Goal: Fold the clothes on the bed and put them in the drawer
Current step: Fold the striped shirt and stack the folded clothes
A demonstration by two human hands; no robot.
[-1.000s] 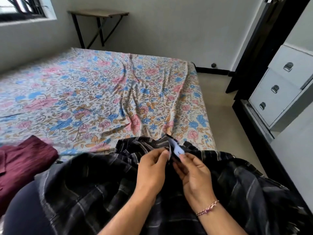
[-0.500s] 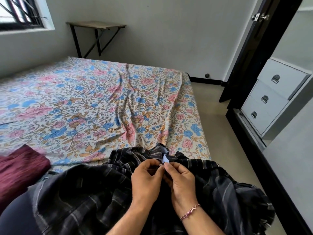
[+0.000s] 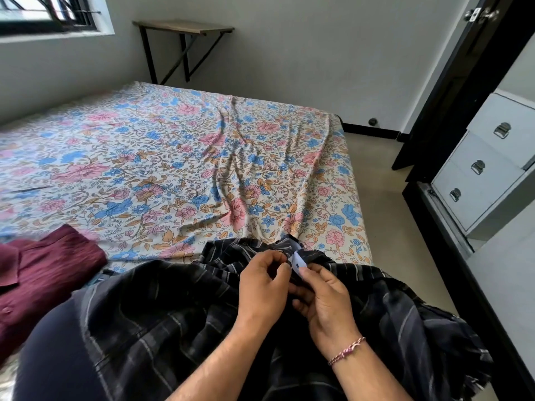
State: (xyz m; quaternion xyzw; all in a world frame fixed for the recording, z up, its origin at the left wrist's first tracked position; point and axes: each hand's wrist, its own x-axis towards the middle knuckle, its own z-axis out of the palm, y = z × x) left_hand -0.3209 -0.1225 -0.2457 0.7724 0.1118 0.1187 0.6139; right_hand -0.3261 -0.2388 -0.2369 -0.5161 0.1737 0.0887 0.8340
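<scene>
A dark striped shirt [image 3: 162,319] lies bunched across my lap and the near edge of the bed [image 3: 179,157]. My left hand [image 3: 260,287] and my right hand [image 3: 327,299] both pinch its collar area, where a small pale blue label [image 3: 298,263] shows between my fingers. A maroon shirt [image 3: 43,273] lies on the bed at the near left, apart from both hands. White drawers [image 3: 480,175] with metal handles stand at the right, all shut.
The bed carries a wrinkled floral sheet. A narrow strip of floor [image 3: 385,215] runs between bed and drawer unit. A dark door [image 3: 451,91] stands at the right, a small wall table [image 3: 182,27] at the far wall, a window [image 3: 43,13] top left.
My view has tilted so the bed fills more of the frame. Both hands stay pinched on the collar; the label shows a little more than half a second ago.
</scene>
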